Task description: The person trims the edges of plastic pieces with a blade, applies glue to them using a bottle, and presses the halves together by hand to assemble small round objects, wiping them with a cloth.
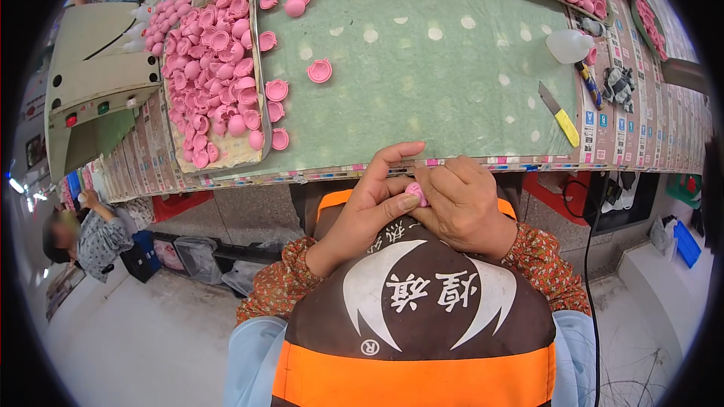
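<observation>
Both hands are teamed up on one small pink plastic piece (416, 194): the left hand (368, 197) presses it with the thumb, index finger stuck out, while the right hand (461, 207) pinches it, so it sits between them above a dark brown and orange apron (320, 324). Beyond, a yellow-handled metal knife (560, 116) lies on a green spotted cloth (422, 109), pink round plastic shells (219, 41) heaped off to the left.

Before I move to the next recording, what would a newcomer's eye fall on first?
Probably the heap of pink pieces in the tray left of the green mat. Then the yellow-handled knife near the mat's right edge, and the small pink piece between left hand and right hand.
</observation>
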### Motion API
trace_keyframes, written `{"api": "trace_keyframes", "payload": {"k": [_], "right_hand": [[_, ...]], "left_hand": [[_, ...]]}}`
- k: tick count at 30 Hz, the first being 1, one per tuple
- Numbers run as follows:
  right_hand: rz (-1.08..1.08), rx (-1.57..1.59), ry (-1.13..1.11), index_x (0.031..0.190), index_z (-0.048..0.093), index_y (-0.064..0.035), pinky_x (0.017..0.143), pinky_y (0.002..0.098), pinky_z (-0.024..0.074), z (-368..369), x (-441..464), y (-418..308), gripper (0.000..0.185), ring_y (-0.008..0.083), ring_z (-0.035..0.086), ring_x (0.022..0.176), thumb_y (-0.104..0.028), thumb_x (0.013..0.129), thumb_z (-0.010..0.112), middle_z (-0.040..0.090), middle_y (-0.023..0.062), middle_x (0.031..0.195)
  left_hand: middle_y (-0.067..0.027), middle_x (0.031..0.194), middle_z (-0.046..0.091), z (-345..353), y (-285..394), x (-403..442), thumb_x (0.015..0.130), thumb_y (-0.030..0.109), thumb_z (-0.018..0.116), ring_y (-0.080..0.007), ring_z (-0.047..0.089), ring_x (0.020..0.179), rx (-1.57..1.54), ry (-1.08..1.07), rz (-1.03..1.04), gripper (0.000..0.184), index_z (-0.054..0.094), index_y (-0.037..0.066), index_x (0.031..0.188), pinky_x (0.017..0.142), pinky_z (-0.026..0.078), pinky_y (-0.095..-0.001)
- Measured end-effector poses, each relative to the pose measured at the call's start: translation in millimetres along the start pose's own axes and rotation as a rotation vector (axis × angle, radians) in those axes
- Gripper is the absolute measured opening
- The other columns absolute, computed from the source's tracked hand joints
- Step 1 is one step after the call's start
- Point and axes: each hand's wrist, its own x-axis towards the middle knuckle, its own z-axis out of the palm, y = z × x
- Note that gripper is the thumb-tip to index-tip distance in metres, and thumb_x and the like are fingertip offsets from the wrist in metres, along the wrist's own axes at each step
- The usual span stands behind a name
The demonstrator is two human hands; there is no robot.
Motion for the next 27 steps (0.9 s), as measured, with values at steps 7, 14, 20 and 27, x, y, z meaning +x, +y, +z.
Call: {"api": "trace_keyframes", "payload": {"k": [7,14,20,27], "right_hand": [[-0.008,0.004,0.042,0.103,0.068,0.0061,0.056,0.0354,0.0423,-1,1,0,0.05,0.0218,0.054,0.066,-0.015,0.06,0.082,0.054,0.0062,0.079],[0.069,-0.016,0.054,0.115,0.071,-0.0022,0.059,0.0338,0.0434,1,0,1,0.055,0.0221,0.054,0.069,-0.01,0.062,0.082,0.056,0.0037,0.082],[0.216,0.148,0.029,0.122,0.072,-0.0131,0.067,0.0317,0.047,6,-4,0,0.061,0.0207,0.054,0.082,-0.005,0.063,0.083,0.055,0.0055,0.098],[0.263,0.256,0.013,0.124,0.07,-0.0113,0.072,0.0314,0.0479,3,-2,1,0.061,0.0217,0.055,0.088,-0.002,0.065,0.082,0.053,0.0082,0.103]], "left_hand": [[-0.0128,0.121,0.063,2,4,2,0.098,0.015,0.064,-0.0137,0.059,0.111,0.011,0.013,0.01,0.073,0.021,0.011,0.156,0.1,0.045,-0.0296],[-0.0082,0.119,0.06,-1,5,1,0.093,0.009,0.069,-0.015,0.058,0.111,0.04,-0.005,0.092,0.08,0.02,0.012,0.156,0.1,0.044,-0.0308],[-0.0078,0.122,0.059,1,6,-2,0.093,-0.001,0.067,-0.0137,0.06,0.11,0.056,0.061,0.118,0.073,0.026,0.011,0.152,0.1,0.047,-0.0287],[-0.0103,0.123,0.061,-4,3,-2,0.092,0.001,0.067,-0.017,0.059,0.113,-0.096,0.058,0.085,0.071,0.028,0.011,0.151,0.103,0.046,-0.0321]]}}
